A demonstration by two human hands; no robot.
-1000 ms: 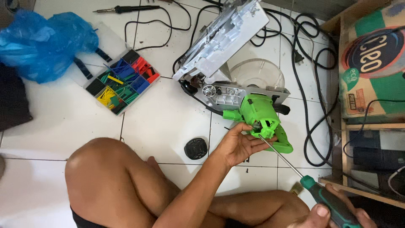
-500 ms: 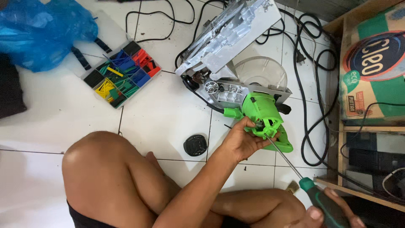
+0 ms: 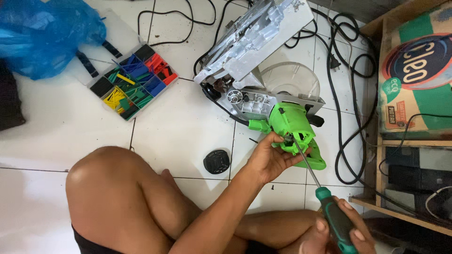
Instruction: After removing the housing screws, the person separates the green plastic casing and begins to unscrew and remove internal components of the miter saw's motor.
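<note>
A circular saw lies on the white tiled floor, with a bright green motor housing [image 3: 295,123], a clear blade guard [image 3: 290,81] and a grey metal base plate [image 3: 256,37] tipped up. My left hand [image 3: 271,158] cups the underside of the green housing, fingers by the rear end. My right hand [image 3: 340,226] grips the green-and-black handle of a long screwdriver [image 3: 308,164] at the bottom right. Its thin shaft runs up-left and its tip sits at the end of the green housing, beside my left fingers.
A black round cap [image 3: 216,162] lies on the tile left of my left hand. A clear compartment box of coloured tubing pieces [image 3: 133,85] and a blue plastic bag [image 3: 44,33] are upper left. Black cables [image 3: 341,94] loop right of the saw, beside a cardboard box [image 3: 416,75] and wooden shelf. My bent knee [image 3: 106,181] fills the lower left.
My head view has shifted slightly. The screwdriver and right hand have come a little higher and closer to the green housing; the left hand stays on it.
</note>
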